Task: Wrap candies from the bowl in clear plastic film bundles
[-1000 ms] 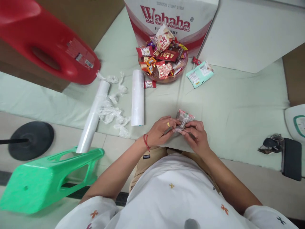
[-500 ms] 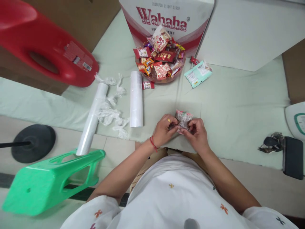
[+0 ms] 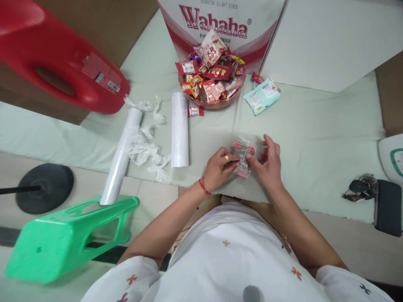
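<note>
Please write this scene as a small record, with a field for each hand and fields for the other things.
left hand: fingertips on clear-wrapped packet
right hand: thumb at packet, other fingers raised
beyond hands: bowl of wrapped snacks, before Wahaha box
left side: two white rolls, crumpled plastic between
right side: keys beside black phone

I count two long, shiny white rolls [image 3: 179, 130] [image 3: 121, 157] and two small red-wrapped sweets [image 3: 195, 111] [image 3: 257, 78] lying loose. I also see one small pink-edged clear packet [image 3: 243, 165], one flat mint-green packet [image 3: 262, 96], one big red plastic jug [image 3: 78, 46], one green plastic stool [image 3: 47, 247] and one clear round bowl [image 3: 215, 105].
</note>
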Demonstrator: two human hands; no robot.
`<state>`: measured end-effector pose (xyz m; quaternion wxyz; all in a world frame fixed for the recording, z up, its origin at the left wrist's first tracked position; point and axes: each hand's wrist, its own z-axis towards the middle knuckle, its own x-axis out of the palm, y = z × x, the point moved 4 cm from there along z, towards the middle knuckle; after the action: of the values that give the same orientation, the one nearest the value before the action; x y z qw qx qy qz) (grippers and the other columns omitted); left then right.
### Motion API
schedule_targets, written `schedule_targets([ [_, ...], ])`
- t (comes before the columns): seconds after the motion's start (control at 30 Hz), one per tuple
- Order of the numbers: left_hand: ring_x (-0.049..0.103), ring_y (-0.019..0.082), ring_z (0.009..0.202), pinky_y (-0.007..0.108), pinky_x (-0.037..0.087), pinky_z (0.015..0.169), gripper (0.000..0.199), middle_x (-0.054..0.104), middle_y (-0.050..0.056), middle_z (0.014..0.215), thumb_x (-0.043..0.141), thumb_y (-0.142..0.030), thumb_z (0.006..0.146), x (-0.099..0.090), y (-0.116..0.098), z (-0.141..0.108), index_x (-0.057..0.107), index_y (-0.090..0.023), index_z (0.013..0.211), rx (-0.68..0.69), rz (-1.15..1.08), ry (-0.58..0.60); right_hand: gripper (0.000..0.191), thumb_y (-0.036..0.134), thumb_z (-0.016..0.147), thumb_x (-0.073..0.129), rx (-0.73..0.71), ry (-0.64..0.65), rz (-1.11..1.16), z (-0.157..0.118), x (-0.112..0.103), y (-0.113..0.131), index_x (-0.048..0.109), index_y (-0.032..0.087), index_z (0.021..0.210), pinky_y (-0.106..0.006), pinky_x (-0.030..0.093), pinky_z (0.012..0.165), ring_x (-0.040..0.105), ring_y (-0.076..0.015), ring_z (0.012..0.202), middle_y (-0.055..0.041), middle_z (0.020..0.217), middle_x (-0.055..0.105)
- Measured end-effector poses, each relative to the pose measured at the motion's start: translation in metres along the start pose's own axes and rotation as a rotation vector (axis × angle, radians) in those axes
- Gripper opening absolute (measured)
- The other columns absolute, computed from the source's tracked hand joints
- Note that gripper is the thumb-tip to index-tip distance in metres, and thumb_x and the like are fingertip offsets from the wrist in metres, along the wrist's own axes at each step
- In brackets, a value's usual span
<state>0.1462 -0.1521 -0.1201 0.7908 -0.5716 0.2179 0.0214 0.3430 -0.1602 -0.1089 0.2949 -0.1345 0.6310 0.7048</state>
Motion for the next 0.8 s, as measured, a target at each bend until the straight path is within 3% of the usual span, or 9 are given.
schedule_targets([
  [0.13,0.058,0.011,0.07,0.024,0.047,0.067,0.01,0.061,0.002,0.087,0.072,-0.022,0.092,0.001,0.0,0.002,0.079,-0.02,0.099,-0.038,0.01,-0.013,0.021,0.037,0.095,0.068,-0.236,0.101,-0.065,0.022,0.008,0.013,0.078,0.032,0.112,-0.049,0.049,0.092,0.056,-0.0255,0.099,-0.0055,0.096,0.066],
  [0.17,0.058,0.011,0.069,0.024,0.046,0.066,0.009,0.061,0.001,0.085,0.073,-0.02,0.091,0.001,0.0,0.003,0.079,-0.02,0.097,-0.053,0.015,-0.014,0.018,0.034,0.097,0.064,-0.294,0.108,-0.07,0.023,0.009,0.018,0.08,0.033,0.105,-0.048,0.049,0.091,0.056,-0.0249,0.097,-0.0051,0.092,0.066],
  [0.27,0.056,0.01,0.066,0.024,0.044,0.065,0.007,0.059,-0.002,0.077,0.073,-0.016,0.088,0.002,-0.001,0.003,0.076,-0.019,0.092,-0.099,0.026,-0.027,0.023,0.026,0.099,0.061,-0.453,0.123,-0.097,0.012,0.01,0.027,0.08,0.035,0.107,-0.045,0.049,0.086,0.056,-0.0237,0.094,-0.0055,0.095,0.067],
  [0.37,0.053,0.01,0.063,0.023,0.045,0.063,0.016,0.058,-0.004,0.075,0.076,-0.019,0.087,0.003,0.001,0.0,0.072,-0.019,0.103,-0.155,0.023,-0.075,0.029,0.021,0.1,0.058,-0.524,0.178,-0.102,-0.004,0.008,0.025,0.076,0.034,0.118,-0.046,0.049,0.087,0.057,-0.0245,0.099,-0.007,0.108,0.068],
  [0.43,0.053,0.011,0.065,0.024,0.047,0.064,0.036,0.062,-0.001,0.088,0.08,-0.026,0.086,0.002,0.003,-0.002,0.068,-0.02,0.119,-0.154,0.033,-0.144,0.032,0.023,0.1,0.059,-0.538,0.232,-0.11,-0.012,0.005,0.02,0.072,0.034,0.127,-0.047,0.049,0.091,0.057,-0.0256,0.105,-0.0078,0.116,0.068],
  [0.5,0.059,0.013,0.077,0.027,0.051,0.069,0.042,0.065,0.005,0.106,0.079,-0.032,0.088,0.001,0.002,-0.002,0.066,-0.021,0.126,-0.062,0.051,-0.162,0.036,0.028,0.101,0.06,-0.544,0.299,-0.141,-0.015,0.002,0.015,0.068,0.034,0.135,-0.049,0.047,0.094,0.058,-0.027,0.11,-0.0082,0.123,0.067],
  [0.6,0.063,0.016,0.085,0.029,0.052,0.076,0.014,0.067,0.005,0.096,0.071,-0.032,0.095,0.001,0.0,0.0,0.076,-0.022,0.103,0.062,0.034,-0.103,0.04,0.037,0.102,0.058,-0.54,0.364,-0.162,-0.016,-0.003,0.008,0.064,0.036,0.142,-0.052,0.045,0.099,0.057,-0.0285,0.115,-0.0077,0.129,0.066],
  [0.7,0.059,0.013,0.069,0.026,0.048,0.065,0.016,0.064,0.0,0.075,0.072,-0.03,0.095,-0.002,0.003,0.002,0.074,-0.02,0.082,-0.037,-0.016,-0.123,0.047,0.05,0.104,0.052,-0.537,0.377,-0.081,-0.016,-0.007,0.006,0.057,0.039,0.15,-0.054,0.043,0.104,0.056,-0.0297,0.12,-0.0087,0.133,0.063],
  [0.8,0.059,0.012,0.066,0.024,0.046,0.062,0.014,0.065,0.0,0.074,0.074,-0.026,0.092,-0.001,0.003,0.003,0.074,-0.019,0.08,-0.097,-0.031,-0.111,0.066,0.067,0.097,0.053,-0.515,0.412,-0.005,-0.02,-0.009,0.006,0.05,0.037,0.156,-0.057,0.042,0.109,0.05,-0.0334,0.131,-0.0116,0.141,0.056],
])
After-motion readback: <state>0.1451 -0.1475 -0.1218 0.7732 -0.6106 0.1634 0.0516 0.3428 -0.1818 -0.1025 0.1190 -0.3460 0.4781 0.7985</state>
